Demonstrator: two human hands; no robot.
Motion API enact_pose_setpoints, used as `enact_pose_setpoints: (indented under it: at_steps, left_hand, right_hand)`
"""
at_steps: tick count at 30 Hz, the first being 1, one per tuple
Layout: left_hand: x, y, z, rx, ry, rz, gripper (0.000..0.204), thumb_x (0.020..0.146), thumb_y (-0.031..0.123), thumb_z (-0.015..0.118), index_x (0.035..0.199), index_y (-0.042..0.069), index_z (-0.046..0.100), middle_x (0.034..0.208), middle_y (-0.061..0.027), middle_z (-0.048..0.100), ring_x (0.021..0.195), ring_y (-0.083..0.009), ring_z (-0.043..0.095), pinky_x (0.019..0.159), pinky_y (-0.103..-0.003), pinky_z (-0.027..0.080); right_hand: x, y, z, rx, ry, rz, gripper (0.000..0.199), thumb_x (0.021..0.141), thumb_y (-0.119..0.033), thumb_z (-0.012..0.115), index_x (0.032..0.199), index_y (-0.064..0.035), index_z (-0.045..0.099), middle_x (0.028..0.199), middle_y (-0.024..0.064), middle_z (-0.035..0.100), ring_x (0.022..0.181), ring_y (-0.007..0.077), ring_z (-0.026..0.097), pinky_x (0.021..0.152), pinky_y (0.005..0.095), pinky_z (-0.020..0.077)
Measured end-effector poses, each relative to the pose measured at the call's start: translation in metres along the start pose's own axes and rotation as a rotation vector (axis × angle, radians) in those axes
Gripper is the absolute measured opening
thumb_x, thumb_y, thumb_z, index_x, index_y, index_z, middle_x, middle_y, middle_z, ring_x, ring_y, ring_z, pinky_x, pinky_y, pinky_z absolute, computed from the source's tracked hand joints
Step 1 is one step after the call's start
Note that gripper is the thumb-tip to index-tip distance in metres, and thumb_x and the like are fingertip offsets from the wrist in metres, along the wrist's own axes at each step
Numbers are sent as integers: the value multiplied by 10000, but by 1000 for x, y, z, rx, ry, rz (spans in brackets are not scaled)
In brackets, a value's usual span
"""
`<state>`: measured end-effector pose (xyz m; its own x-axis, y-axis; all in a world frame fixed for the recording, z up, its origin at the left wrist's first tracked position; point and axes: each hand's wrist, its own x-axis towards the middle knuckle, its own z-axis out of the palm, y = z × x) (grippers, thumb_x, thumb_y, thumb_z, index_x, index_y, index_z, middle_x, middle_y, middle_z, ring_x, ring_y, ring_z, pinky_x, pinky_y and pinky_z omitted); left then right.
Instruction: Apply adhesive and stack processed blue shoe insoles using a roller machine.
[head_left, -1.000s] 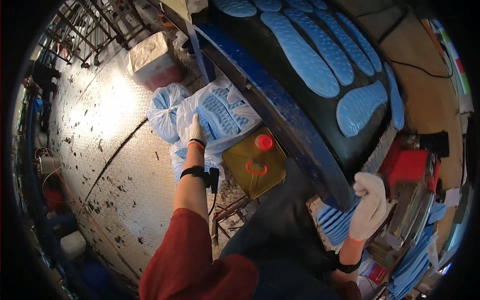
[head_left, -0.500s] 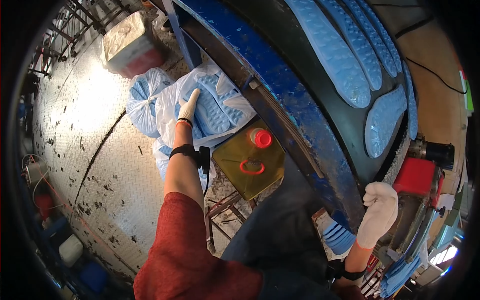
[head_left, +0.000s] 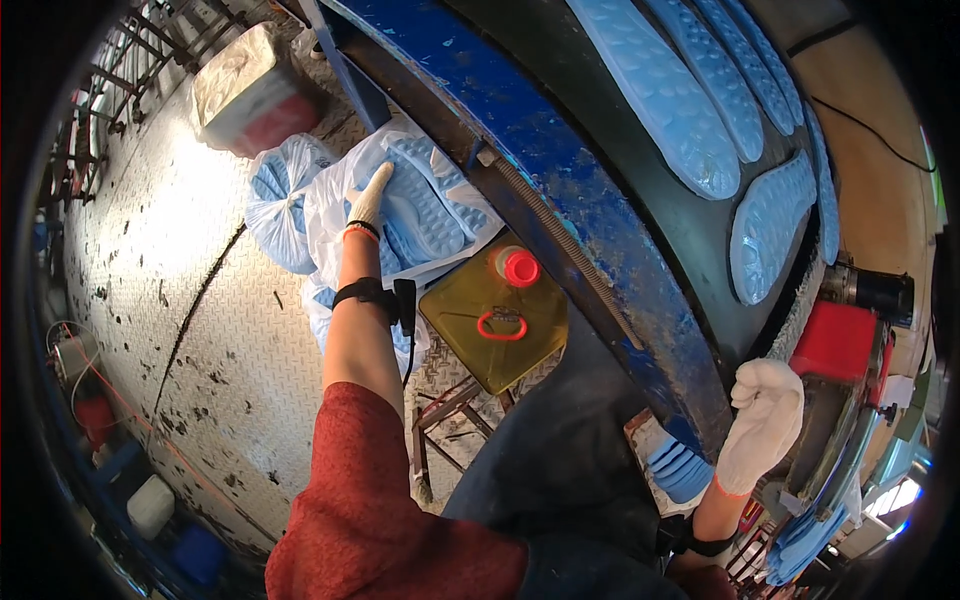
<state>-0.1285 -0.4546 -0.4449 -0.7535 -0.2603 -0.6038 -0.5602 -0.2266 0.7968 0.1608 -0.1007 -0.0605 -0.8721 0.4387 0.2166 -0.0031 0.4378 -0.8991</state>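
Note:
My left hand (head_left: 368,203), in a white glove, reaches into an open clear plastic bag (head_left: 325,205) at the left of the machine. Its thumb is stretched out, and its other fingers are partly hidden against the bag. Blue bumpy insoles (head_left: 425,215) lie stacked in that bag. My right hand (head_left: 762,420), also gloved, is by the near end of the dark belt (head_left: 690,260), with its fingers curled in and nothing visible in them. Several blue insoles (head_left: 680,110) lie on the belt; a shorter-looking one (head_left: 768,235) is closest to my right hand.
A tied bag of insoles (head_left: 285,205) sits beside the open one. Below it stands a yellow-green jerrycan (head_left: 480,310) with a red cap. The blue machine frame (head_left: 600,210) runs diagonally. A red box-shaped part (head_left: 830,340) adjoins my right hand. A lined bin (head_left: 245,95) stands behind.
My left hand has shifted slightly toward me within the bag. The insoles on the belt have slid a little, and the whole view has tilted slightly. My right hand stays curled.

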Motion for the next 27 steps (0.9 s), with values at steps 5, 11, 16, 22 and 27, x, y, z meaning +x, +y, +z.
enact_pose_setpoints:
  at_steps: [5,11,16,22,27]
  left_hand:
    - [3,-3,7,-65,-45,37,866,757,349,817,1420,28,362,1262,-110,560,1074,-215,584,847,-343,507]
    - [-7,1,14,-102,73,-16,967,721,358,836,1447,49,276,1256,-119,544,1048,-254,588,840,-389,511]
    - [-29,1,37,-250,78,-88,925,722,333,828,1421,42,297,1230,-127,561,1010,-267,606,805,-393,521]
    - [-15,-5,9,-509,-187,1,587,749,322,775,1215,24,580,1086,-98,652,930,-215,639,835,-330,516]
    - [-46,5,-38,-874,-355,23,356,850,318,644,1097,62,643,1038,-79,691,941,-249,657,886,-381,507]
  right_hand:
    - [0,0,1,12,39,20,440,1038,-296,342,972,59,593,888,148,609,652,130,466,582,260,361]
    - [-1,0,0,27,12,20,420,1035,-281,347,982,57,591,893,147,612,651,127,468,573,253,362]
    - [-1,-1,0,-3,44,21,414,1031,-275,356,968,57,596,884,141,607,651,126,471,571,250,361]
    - [1,-1,-1,15,24,18,416,1028,-287,377,964,52,607,889,137,611,655,129,485,578,244,365]
    - [2,-3,1,28,4,11,425,1026,-312,397,976,49,615,882,125,620,673,126,507,595,244,375]
